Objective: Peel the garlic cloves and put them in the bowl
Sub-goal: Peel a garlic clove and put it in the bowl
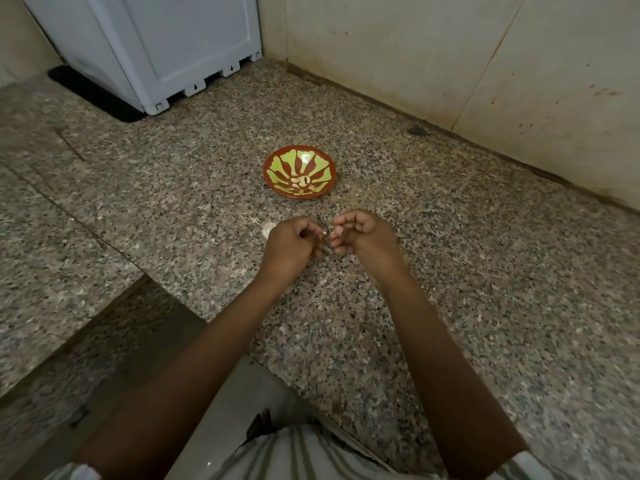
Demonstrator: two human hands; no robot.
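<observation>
Speckled granite countertop [450, 271] carries a red bowl with a green pattern [277, 164], where several peeled cloves [300, 181] lie in the bottom. Nearer the person, well apart from the bowl, the left hand [294, 245] and right hand [363, 237] meet above the counter. Both have curled fingers and pinch a small pale garlic clove [328, 233], mostly hidden between the fingertips. A pale piece of garlic [268, 230] lies on the counter, showing past the left hand's outer side.
</observation>
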